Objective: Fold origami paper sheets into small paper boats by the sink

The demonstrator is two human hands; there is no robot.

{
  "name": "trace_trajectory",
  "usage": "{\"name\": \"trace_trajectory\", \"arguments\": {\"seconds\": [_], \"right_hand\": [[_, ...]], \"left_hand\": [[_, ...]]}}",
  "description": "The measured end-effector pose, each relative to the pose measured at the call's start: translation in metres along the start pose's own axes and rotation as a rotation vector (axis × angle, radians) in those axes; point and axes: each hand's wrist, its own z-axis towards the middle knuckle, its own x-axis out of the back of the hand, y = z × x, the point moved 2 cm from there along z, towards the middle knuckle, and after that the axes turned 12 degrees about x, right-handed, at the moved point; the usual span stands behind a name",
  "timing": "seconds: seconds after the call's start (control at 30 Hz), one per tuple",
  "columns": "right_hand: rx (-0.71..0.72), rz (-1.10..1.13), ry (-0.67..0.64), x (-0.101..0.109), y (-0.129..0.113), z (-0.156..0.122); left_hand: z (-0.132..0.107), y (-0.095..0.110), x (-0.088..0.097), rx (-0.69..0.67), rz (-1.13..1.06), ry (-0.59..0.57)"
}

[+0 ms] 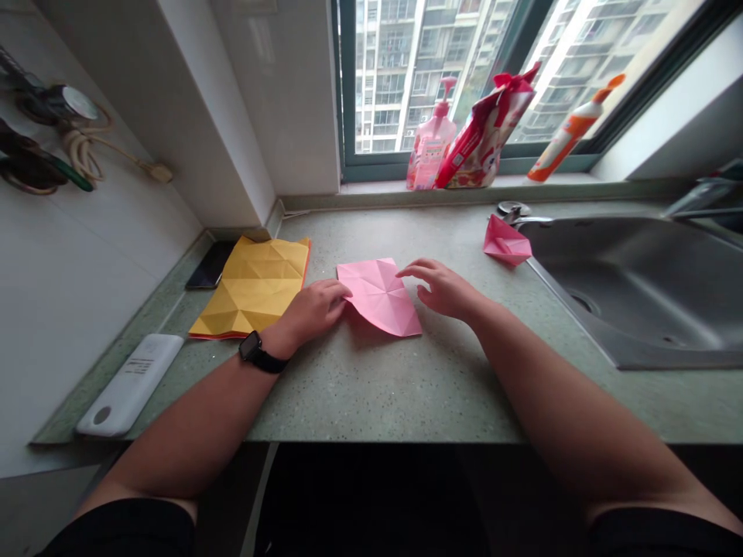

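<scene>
A creased pink paper square point(380, 297) lies flat on the speckled green counter point(383, 387). My left hand point(315, 309), with a black watch at the wrist, rests at the paper's left edge, fingers curled and pinching it. My right hand point(442, 287) hovers at the paper's right edge, fingers bent and slightly apart, fingertips touching the top right corner. A folded pink paper piece point(507, 242) sits farther right beside the sink.
Creased yellow paper sheets point(255, 288) lie left of the pink square, a dark phone point(210, 265) behind them. A white remote point(131, 384) lies near the left front edge. A steel sink point(644, 286) fills the right. Bottles and a refill pouch point(484, 135) stand on the windowsill.
</scene>
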Motion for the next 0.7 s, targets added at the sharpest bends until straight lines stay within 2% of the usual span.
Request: {"name": "trace_trajectory", "arguments": {"seconds": [0.1,0.2,0.37,0.7], "right_hand": [[0.071,0.009,-0.092,-0.003,0.002,-0.001],[0.080,0.026,-0.137,-0.004,0.005,-0.002],[0.090,0.028,-0.198,-0.004,0.005,-0.001],[0.090,0.062,-0.173,-0.002,0.001,0.002]], "left_hand": [[0.000,-0.005,0.000,0.067,0.003,0.044],[0.000,-0.010,0.000,0.068,0.017,0.046],[-0.002,-0.010,0.001,-0.048,0.033,-0.013],[-0.001,0.001,0.011,-0.241,-0.038,-0.153]]}}
